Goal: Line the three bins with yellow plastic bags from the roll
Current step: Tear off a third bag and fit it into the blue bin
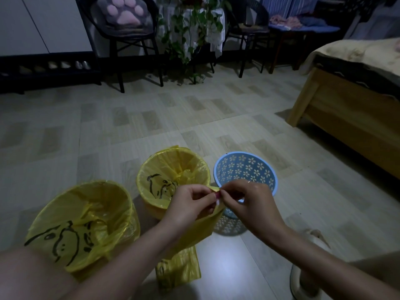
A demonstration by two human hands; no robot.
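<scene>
bare forearms, ring (249, 181), red nails (218, 194)

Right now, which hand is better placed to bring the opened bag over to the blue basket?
Right. The right hand pinches the yellow bag directly above the blue basket, which is unlined. The left hand pinches the same edge but sits over the middle lined bin.

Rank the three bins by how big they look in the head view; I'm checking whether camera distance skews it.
1. Near left lined bin, which looks largest.
2. Middle lined bin.
3. Blue flower-pattern bin, about the same as the middle one; unsure.
The left bin sits nearest the camera, so true sizes may match.
</scene>
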